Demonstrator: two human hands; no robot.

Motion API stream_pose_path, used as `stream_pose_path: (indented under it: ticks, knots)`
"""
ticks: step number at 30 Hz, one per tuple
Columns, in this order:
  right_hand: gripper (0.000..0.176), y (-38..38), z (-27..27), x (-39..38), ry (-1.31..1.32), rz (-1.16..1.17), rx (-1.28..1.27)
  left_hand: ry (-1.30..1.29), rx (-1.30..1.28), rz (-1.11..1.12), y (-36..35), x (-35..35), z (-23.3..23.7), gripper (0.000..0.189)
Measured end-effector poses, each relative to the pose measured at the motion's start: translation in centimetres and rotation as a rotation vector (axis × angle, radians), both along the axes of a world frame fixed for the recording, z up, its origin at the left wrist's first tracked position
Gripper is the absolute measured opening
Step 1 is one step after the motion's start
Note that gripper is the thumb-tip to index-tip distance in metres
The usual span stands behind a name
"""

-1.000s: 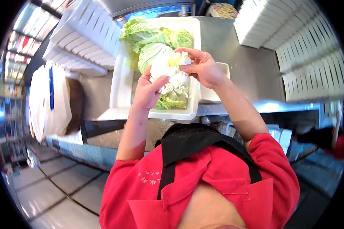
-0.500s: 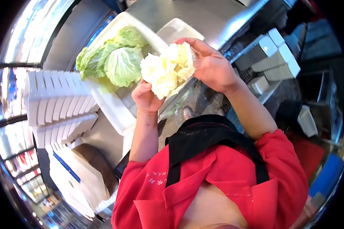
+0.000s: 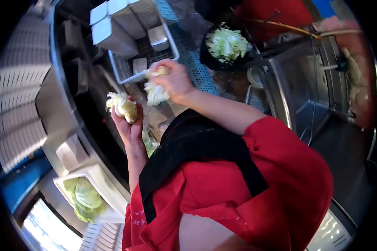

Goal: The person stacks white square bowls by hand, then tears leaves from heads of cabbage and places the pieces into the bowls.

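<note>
My left hand (image 3: 130, 125) grips a pale yellow cabbage heart (image 3: 121, 106) with frilled leaves, held up in front of my apron. Just right of it, my right hand (image 3: 178, 81) is somewhat blurred, its fingers bent around torn cabbage leaves (image 3: 157, 93) that hang below them. The two pieces are apart. At the lower left, a green cabbage (image 3: 86, 200) lies in a white tray (image 3: 98, 173). Farther off, a black bin (image 3: 205, 54) contains a heap of cabbage leaves (image 3: 228, 44).
A crate (image 3: 174, 52) with stacked white containers (image 3: 113, 35) stands ahead. More stacked white containers (image 3: 21, 100) line the counter at left. A steel sink (image 3: 305, 92) is on the right, with a hose (image 3: 312, 83) hanging there.
My view has swung right, away from the tray, toward the bin and sink. The cabbage held between both hands is now in two parts, one in each hand.
</note>
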State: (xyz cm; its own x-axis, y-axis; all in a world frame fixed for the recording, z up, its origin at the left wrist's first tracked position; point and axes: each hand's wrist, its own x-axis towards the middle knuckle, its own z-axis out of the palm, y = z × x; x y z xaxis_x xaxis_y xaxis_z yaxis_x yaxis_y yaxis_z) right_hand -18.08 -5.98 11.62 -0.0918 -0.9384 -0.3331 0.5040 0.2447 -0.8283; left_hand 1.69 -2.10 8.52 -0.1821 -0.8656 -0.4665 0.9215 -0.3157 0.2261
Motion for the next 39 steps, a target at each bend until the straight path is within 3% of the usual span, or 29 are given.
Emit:
stream_pose_path:
  ticks: [2,3,4,6,7,8,10,11,12,13,14,16,18,22,23,24,26,28,30,33,36,39]
  knots:
    - [0.030,-0.1,-1.7,-8.0,0.003,-0.159,0.022,0.153,0.163,-0.048,-1.4,-3.1,-0.2,0.030]
    - [0.030,-0.7,-3.6,-11.9,0.175,-0.236,0.063,0.099,0.164,-0.060,-1.9,-4.4,-0.2,0.030]
    - [0.029,-1.3,-4.7,-15.8,0.137,-0.314,0.148,0.096,0.165,-0.065,-2.4,-5.7,-0.1,0.030]
    - [0.029,-3.1,-8.4,-22.8,0.326,-0.419,0.197,0.101,0.185,-0.152,-3.4,-8.3,0.3,0.030]
    - [0.028,-4.2,-11.7,-26.5,0.417,-0.460,0.167,0.108,0.155,-0.173,-3.8,-9.8,0.6,0.031]
    - [0.031,-5.3,-15.1,-30.1,0.497,-0.355,0.166,0.078,0.164,-0.198,-4.1,-10.9,0.7,0.035]
    - [0.082,-6.8,-19.2,-34.5,0.548,-0.105,0.276,0.165,0.227,-0.233,-4.9,-12.9,1.5,0.042]
    - [0.096,-7.3,-20.5,-35.8,0.962,0.000,0.413,0.108,0.201,-0.236,-5.1,-13.7,1.8,0.045]
    - [0.097,-8.2,-20.6,-36.2,0.940,0.107,0.506,0.038,0.179,-0.230,-5.3,-14.0,2.2,0.048]
    - [0.093,-8.9,-21.1,-35.4,1.133,0.126,0.419,0.099,0.173,-0.236,-5.6,-14.0,2.5,0.048]
    - [0.077,-9.0,-18.5,-33.1,1.141,0.140,0.294,0.166,0.157,-0.241,-5.7,-13.9,2.6,0.048]
    - [0.055,-10.3,-15.2,-28.3,0.848,0.366,0.294,0.198,0.061,-0.257,-5.9,-13.7,2.7,0.048]
    - [0.040,-10.1,-9.3,-21.0,0.512,0.459,0.127,0.192,0.004,-0.253,-5.7,-13.4,3.0,0.048]
    - [0.040,-9.5,-1.5,-9.9,0.130,0.842,-0.346,0.102,-0.016,-0.188,-4.6,-11.7,3.1,0.049]
    - [0.044,-9.5,-0.4,-7.8,-0.051,1.025,-0.252,-0.033,0.030,-0.109,-4.1,-11.1,3.3,0.047]
    - [0.047,-9.3,0.9,-5.3,-0.028,1.100,-0.368,-0.170,0.087,-0.011,-3.6,-10.5,3.7,0.045]
    - [0.047,-8.7,1.9,-0.8,0.021,1.200,-0.358,-0.324,0.137,0.165,-2.7,-8.7,5.7,0.042]
    - [0.050,-7.4,4.4,3.0,-0.058,1.275,-0.332,-0.404,0.014,0.349,-0.9,-5.9,5.8,0.041]
    - [0.050,-6.1,5.5,7.6,-0.129,1.324,-0.339,-0.608,0.083,0.574,0.8,-2.9,7.4,0.039]
    - [0.047,-3.8,7.5,14.9,-0.172,1.378,-0.382,-0.878,0.041,0.938,3.1,1.9,9.5,0.022]
    - [0.046,-1.3,9.3,22.2,-0.138,1.448,-0.514,-0.967,0.029,1.234,5.8,7.6,11.2,0.016]
    - [0.050,1.4,11.2,30.9,-0.016,1.551,-0.683,-0.923,0.075,1.363,10.0,13.4,13.4,0.016]
